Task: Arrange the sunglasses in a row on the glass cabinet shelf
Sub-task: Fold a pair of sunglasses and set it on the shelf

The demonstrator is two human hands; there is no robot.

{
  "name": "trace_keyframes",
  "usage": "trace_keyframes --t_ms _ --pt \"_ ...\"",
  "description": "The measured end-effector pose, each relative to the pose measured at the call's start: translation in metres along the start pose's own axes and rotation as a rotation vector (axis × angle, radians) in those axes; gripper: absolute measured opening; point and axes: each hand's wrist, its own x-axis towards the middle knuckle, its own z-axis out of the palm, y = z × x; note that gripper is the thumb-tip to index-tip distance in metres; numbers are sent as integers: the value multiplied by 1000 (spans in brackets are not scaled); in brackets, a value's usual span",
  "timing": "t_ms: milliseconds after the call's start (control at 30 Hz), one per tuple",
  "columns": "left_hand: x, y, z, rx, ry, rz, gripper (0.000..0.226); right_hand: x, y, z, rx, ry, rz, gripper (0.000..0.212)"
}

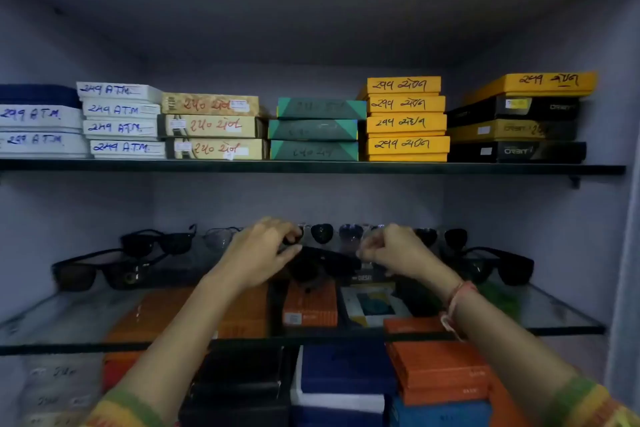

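Both hands reach into a cabinet: the left hand (258, 250) and right hand (391, 248) each pinch one end of a dark pair of sunglasses (320, 262) at the middle of the glass shelf (62, 312). Other sunglasses (156, 241) sit behind and alongside. Best to lower it level, in line with its neighbours. Stacked labelled boxes (405, 120) fill the shelf above; the cabinet is dim.

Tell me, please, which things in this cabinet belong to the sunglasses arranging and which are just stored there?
Part of the job:
- glass shelf
- dark sunglasses held between left hand and right hand
- back-row sunglasses
- sunglasses at left and at right

Just stored:
- yellow boxes on the upper shelf
- white boxes
- orange boxes below
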Motion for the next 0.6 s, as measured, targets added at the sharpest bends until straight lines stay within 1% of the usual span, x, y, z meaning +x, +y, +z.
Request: trace_keyframes --t_ms 33,100,200,300,400,500,600 --pt "7 1 5 1 -60 -20 32 6 4 2 82 -115 67 21" --pt "18 -1 13 4 -111 -28 29 17 10 7 133 -260 119 31" --pt "33 -3 20 3 -136 -62 23 33 9 15 136 -381 134 44" --pt "43 -9 27 -8 -133 -59 21 40 9 24 115 -429 124 39" --pt "47 -11 32 -9 -133 -65 25 40 12 22 238 -406 119 25" --pt "50 -14 31 -62 -135 -85 28 36 16 7 283 -227 102 21" --pt "54 -12 26 -240 -188 -138 27 29 18 -13 195 -65 -4 23"
